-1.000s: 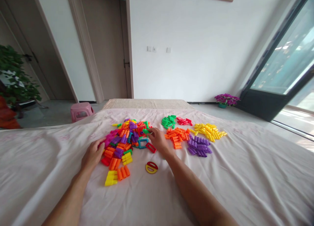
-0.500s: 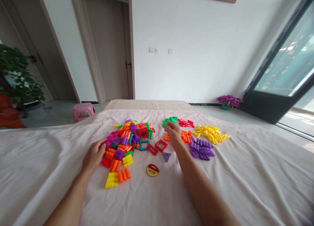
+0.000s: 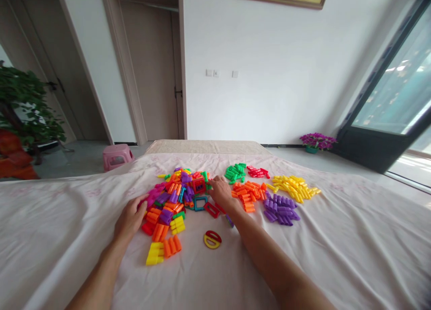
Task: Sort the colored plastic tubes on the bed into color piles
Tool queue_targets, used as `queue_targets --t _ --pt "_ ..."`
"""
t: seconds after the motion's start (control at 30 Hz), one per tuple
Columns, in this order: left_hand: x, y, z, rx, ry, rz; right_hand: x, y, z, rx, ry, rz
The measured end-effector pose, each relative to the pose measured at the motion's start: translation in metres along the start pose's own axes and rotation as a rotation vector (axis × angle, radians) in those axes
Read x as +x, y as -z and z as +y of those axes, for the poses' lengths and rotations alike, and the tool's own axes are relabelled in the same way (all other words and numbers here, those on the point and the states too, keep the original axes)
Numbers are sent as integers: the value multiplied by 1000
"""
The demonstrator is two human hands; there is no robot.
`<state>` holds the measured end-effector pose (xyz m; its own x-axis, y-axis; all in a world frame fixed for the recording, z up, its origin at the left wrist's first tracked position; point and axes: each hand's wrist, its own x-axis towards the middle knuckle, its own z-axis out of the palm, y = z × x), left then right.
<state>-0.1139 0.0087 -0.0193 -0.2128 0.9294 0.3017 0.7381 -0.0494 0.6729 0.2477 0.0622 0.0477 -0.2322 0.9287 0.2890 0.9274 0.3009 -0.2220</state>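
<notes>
A mixed heap of coloured plastic building pieces (image 3: 173, 197) lies on the cloth in front of me. At its left edge is my left hand (image 3: 129, 216), thumb and fingers closed around a magenta piece (image 3: 154, 194). My right hand (image 3: 221, 192) reaches to the heap's right side, fingers stretched toward green pieces beside a red square block (image 3: 198, 185); its fingertips are partly hidden. Under and near that wrist lie a red frame (image 3: 212, 210) and a partly covered purple triangle (image 3: 230, 221). A teal square frame (image 3: 200, 204) is closer to the heap.
Single-colour piles sit to the right: green (image 3: 235, 172), red (image 3: 258, 172), orange (image 3: 249, 193), yellow (image 3: 294, 187) and purple (image 3: 281, 210). Red and yellow half-rings (image 3: 212, 239) lie near me, with yellow (image 3: 155, 254) and orange pieces (image 3: 172, 246) further left. A pink stool (image 3: 117, 156) stands beyond the cloth.
My right hand has moved left from the green and orange piles to the mixed heap, uncovering those piles. My left hand stays at the magenta pieces. The view has tilted up slightly.
</notes>
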Motion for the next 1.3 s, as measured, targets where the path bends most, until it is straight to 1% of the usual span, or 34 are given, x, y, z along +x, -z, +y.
queue_targets --t 0.13,0.23,0.3,0.4,0.5,0.6,0.67,0.73,0.8,0.97,1.07,1.17,1.3 --pt "-1 -1 0 -13 10 -7 -3 -4 1 54 -16 38" --pt "-1 -1 0 -15 14 -4 -4 -6 4 182 -35 41" --pt "-1 -1 0 -12 14 0 -2 -5 8 272 -42 71" --pt "-2 -1 1 -10 6 7 3 0 20 353 -94 172" --pt "-1 -1 0 -12 -5 5 8 3 37 358 -179 257" --pt "-1 -1 0 -12 -5 2 11 1 54 352 -277 370" --pt "-1 -1 0 -9 -2 2 11 -2 61 388 -331 442" --pt "-1 -1 0 -3 7 4 11 -5 63 420 -347 466" --pt "-1 -1 1 3 19 9 10 -8 59 406 -298 414" --pt "-1 -1 2 1 5 11 4 -11 34 268 -16 189" --pt "-1 0 1 -1 6 -4 1 -12 22 182 99 79" --pt "-1 0 2 -6 12 -12 -3 -12 16 154 142 -13" --pt "-1 1 3 -11 16 -14 -5 -12 15 126 141 -40"
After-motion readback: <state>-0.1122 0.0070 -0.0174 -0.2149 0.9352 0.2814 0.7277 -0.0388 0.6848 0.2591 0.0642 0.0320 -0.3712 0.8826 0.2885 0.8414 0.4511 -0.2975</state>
